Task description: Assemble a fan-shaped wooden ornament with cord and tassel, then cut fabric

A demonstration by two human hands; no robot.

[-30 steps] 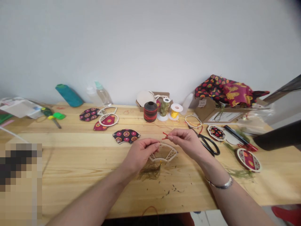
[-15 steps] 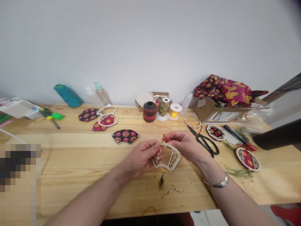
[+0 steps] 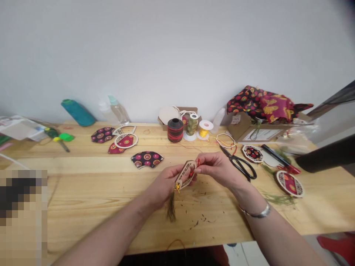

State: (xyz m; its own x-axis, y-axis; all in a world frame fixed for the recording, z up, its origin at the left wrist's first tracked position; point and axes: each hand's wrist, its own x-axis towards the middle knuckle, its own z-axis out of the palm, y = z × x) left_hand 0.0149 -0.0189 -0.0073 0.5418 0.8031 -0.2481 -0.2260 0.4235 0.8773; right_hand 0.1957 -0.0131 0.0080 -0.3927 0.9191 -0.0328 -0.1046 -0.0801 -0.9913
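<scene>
Wooden and pale, the fan-shaped frame [image 3: 185, 173] is held up off the table [image 3: 83, 184], just left of the black scissors [image 3: 240, 165] and tilted almost edge-on. The left hand [image 3: 163, 184] pinches its lower half, fingers closed on the wood, and an olive tassel [image 3: 171, 208] hangs from its bottom end. The right hand [image 3: 219, 168], nearer the scissors, is closed on the red cord [image 3: 197, 162] at the frame's upper end. The work looks like fastening that cord. To do it well, I judge, the left pinch should sit on solid wood, not the thin lattice, and the 2 hands should pull gently along the cord so nothing snaps. 1 cut fabric fan [image 3: 146, 159] lies farther left of the scissors.
</scene>
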